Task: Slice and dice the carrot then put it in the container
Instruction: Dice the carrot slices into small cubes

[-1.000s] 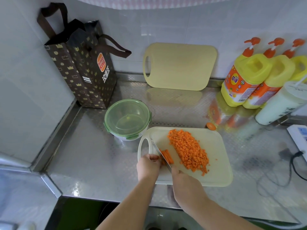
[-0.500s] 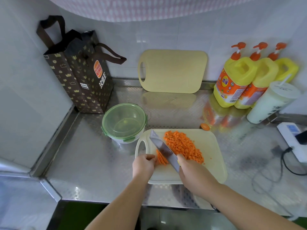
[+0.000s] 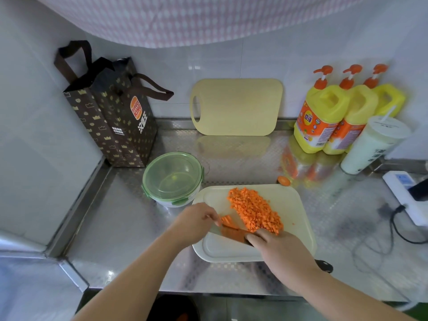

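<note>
diced carrot (image 3: 254, 210): bright orange, just beyond the knife grip | cutting board (image 3: 294, 216): pale cream | container (image 3: 172, 179): clear, green lid, beyond the left hand | bag (image 3: 113, 126): dark brown, gold crowns | bottles (image 3: 322, 117): yellow, orange pumps and labels | counter (image 3: 120, 228): silvery, dimpled check pattern

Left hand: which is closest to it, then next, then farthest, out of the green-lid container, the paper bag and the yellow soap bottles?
From the left hand:
1. Green-lid container, just behind it, beside the board.
2. Paper bag, back-left against the wall.
3. Yellow soap bottles, far off at the back-right.
</note>
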Motion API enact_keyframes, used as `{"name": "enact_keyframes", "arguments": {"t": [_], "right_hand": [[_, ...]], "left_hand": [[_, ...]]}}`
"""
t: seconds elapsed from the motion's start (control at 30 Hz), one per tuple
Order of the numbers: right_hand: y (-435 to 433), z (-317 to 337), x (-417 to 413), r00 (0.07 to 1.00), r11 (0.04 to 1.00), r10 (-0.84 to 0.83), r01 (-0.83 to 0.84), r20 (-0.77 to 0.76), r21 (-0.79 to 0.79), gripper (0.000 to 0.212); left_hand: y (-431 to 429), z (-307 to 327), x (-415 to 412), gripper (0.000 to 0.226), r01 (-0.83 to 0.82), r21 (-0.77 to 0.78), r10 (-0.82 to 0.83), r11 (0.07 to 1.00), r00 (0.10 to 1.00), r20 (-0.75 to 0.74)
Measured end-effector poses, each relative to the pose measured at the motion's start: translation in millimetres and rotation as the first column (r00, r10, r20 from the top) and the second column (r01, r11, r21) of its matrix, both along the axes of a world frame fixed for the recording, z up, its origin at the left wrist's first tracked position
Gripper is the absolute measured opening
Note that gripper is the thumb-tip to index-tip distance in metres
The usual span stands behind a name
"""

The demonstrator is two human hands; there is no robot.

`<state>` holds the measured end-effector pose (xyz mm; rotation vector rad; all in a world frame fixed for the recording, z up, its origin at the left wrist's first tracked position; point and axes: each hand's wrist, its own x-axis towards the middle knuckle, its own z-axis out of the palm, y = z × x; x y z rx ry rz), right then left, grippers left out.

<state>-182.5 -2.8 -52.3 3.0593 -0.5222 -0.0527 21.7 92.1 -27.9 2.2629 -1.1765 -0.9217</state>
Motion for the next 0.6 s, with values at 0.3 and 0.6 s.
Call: {"name": "enact_keyframes", "arguments": {"t": [0.3,0.6], "right_hand": [[12,-11,4,0.999,0.997,-0.014,0.017,-0.037,0.070,0.052],[5,-4,-1,0.997,0.995,-0.034,0.040,-0.068,0.093,0.054]], "left_hand": [[-53,-16,-5,0.030,0.433,0.432,-0.595,0.791,0.709,0.379],[-60,-17,9,0.046,0.485,0.377,-0.612,0.789,0.675,0.412]]}}
